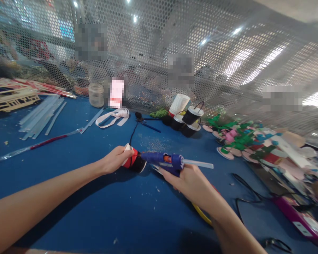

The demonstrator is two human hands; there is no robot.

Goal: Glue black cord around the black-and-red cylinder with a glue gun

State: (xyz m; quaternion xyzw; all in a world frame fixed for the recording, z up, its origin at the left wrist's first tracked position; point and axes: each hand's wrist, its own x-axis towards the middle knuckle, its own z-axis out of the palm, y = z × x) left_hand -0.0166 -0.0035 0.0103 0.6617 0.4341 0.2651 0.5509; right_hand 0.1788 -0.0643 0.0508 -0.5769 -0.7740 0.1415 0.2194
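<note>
My left hand (pixel 116 158) grips a small paper cup (pixel 134 160) lying on its side on the blue table (pixel 100 211); the cup is red, white and black, with a thin black cord rising from it. In my right hand (pixel 187 181) is a blue hot glue gun (pixel 165 161). Its nozzle points left and touches the cup's black band. A clear glue stick (pixel 198 163) juts out of the gun's back toward the right.
Finished black-and-white cups (pixel 192 116) and a stack of white cups (pixel 178 104) stand by the mesh screen (pixel 228 70). Loose glue sticks (pixel 41 114) lie at the left, a white ribbon (pixel 113 118) and glass jar (pixel 96 94) behind. Coloured foam cut-outs (pixel 243 141) pile up at the right.
</note>
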